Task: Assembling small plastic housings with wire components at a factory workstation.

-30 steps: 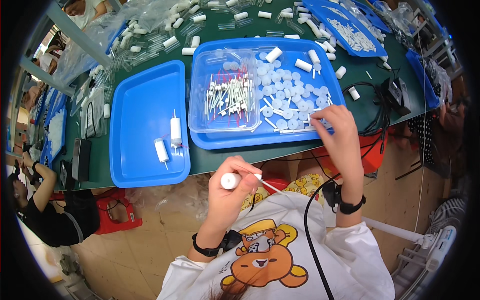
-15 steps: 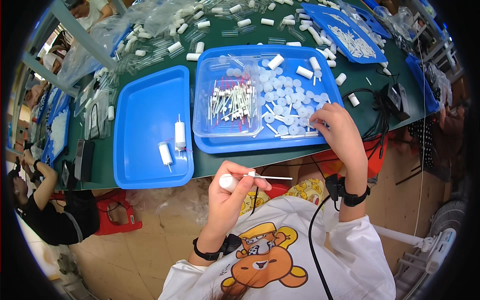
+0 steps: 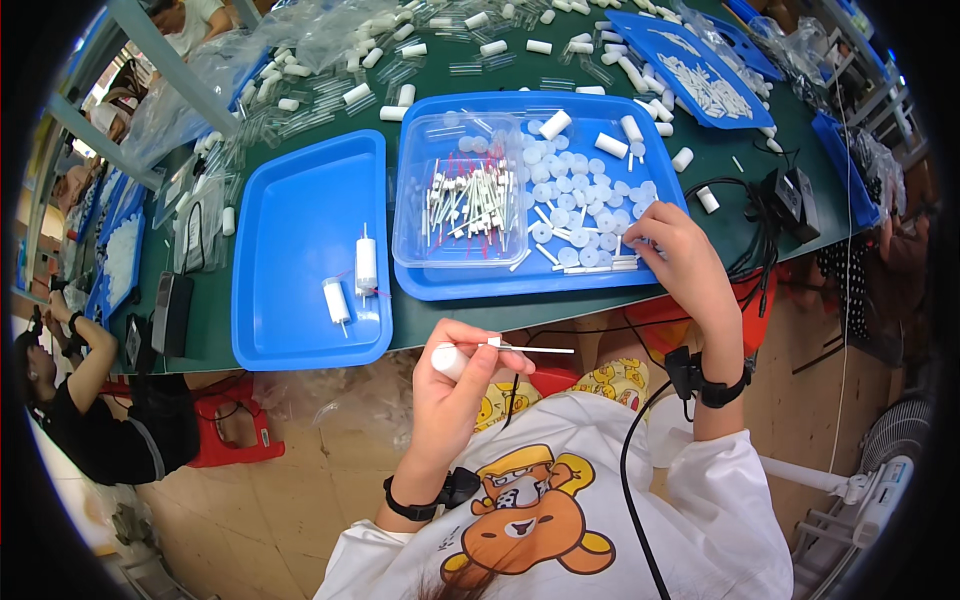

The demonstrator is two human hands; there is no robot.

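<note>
Thin rod: the thin rod (image 3: 548,350) could slip or swing, since only its collared end is pinched while the rest juts freely rightward.
White cylinder: sharing one grip with the rod, the white cylinder (image 3: 449,361) could roll loose if those fingers ease, and would fall past the near edge of the bench (image 3: 520,318).
White tubes: small and crowded against translucent discs (image 3: 588,257), the white tubes (image 3: 622,262) could scatter, or two could come up together.
Left hand: the left hand (image 3: 445,395) grips cylinder and rod, cylinder at its left, rod pointing right.
Right hand: the right hand (image 3: 680,255) has fingertips bunched over the blue tray's (image 3: 500,290) near right corner, tubes just left; whether it grips one, I cannot tell.
</note>
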